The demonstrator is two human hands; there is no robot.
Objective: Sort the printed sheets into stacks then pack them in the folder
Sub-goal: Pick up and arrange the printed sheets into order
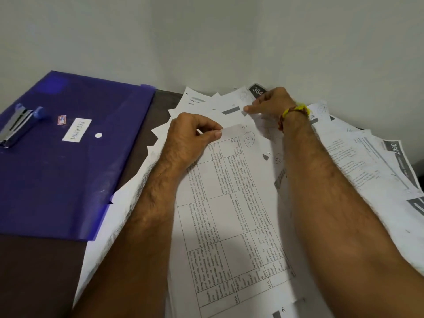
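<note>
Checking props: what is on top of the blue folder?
On the blue folder lie a stapler and stuck-on labels. Its contents cannot be seen.

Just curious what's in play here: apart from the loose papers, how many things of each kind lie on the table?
Blue translucent plastic folder: 1
Silver metal stapler with blue ends: 1
Hands on the printed white sheets: 2, left hand and right hand
Total: 4
</note>
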